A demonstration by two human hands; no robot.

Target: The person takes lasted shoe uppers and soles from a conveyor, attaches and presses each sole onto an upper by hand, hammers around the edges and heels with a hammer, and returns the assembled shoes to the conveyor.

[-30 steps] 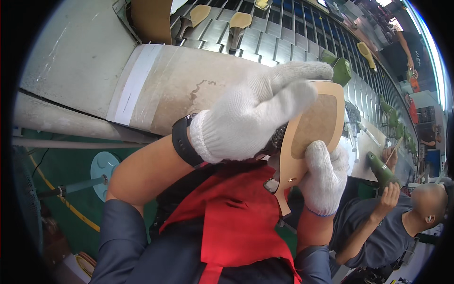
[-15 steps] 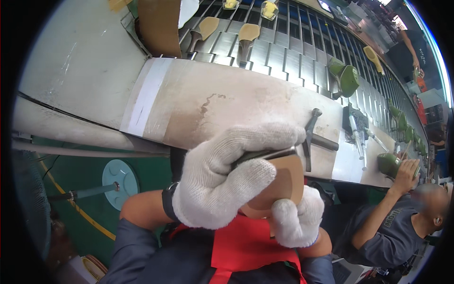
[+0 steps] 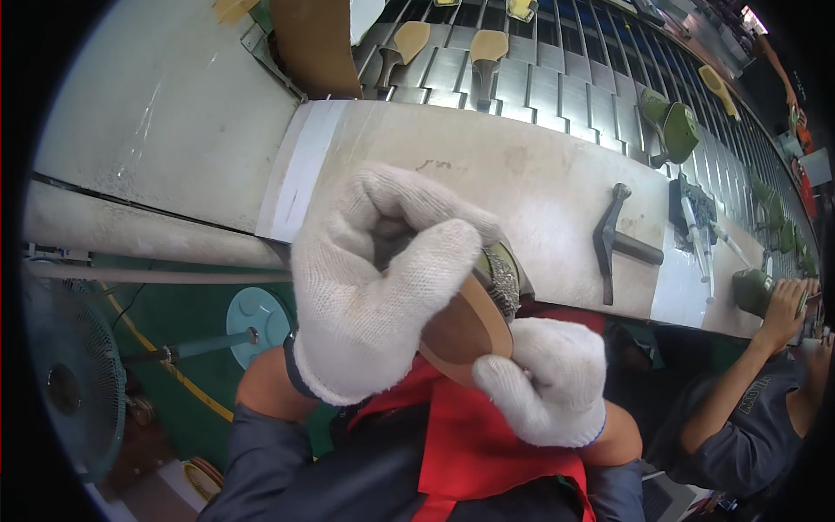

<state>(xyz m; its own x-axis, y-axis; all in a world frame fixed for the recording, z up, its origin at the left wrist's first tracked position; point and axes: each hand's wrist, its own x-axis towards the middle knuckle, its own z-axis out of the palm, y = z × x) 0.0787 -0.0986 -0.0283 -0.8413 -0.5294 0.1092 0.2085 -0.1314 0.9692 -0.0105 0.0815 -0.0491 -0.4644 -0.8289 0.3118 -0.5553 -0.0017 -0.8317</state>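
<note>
Both my hands wear white knitted gloves. Between them I hold a shoe point(image 3: 465, 335) in front of my red apron. Its tan sole with a darker brown middle faces up, and a glittery, textured upper with some green shows at its far right side. My left hand point(image 3: 378, 278) is closed around the upper left part of the shoe, thumb and fingertips pressing near its edge. My right hand point(image 3: 552, 383) is closed at the near right end, thumb against the sole's edge. The gloves hide much of the shoe.
A hammer point(image 3: 616, 239) lies on the bench point(image 3: 409, 135) beside pen-like tools point(image 3: 694, 230). Beyond, a slatted conveyor point(image 3: 548, 96) carries tan heeled soles point(image 3: 489, 48) and green shoe lasts point(image 3: 674, 126). A co-worker point(image 3: 748, 396) handles a green last at right. A fan point(image 3: 78, 374) stands at left.
The shoe has turned in my hands, so its glittery side now shows. My left hand has shifted left and up off the hammer's side. The whole view has swung slightly left.
</note>
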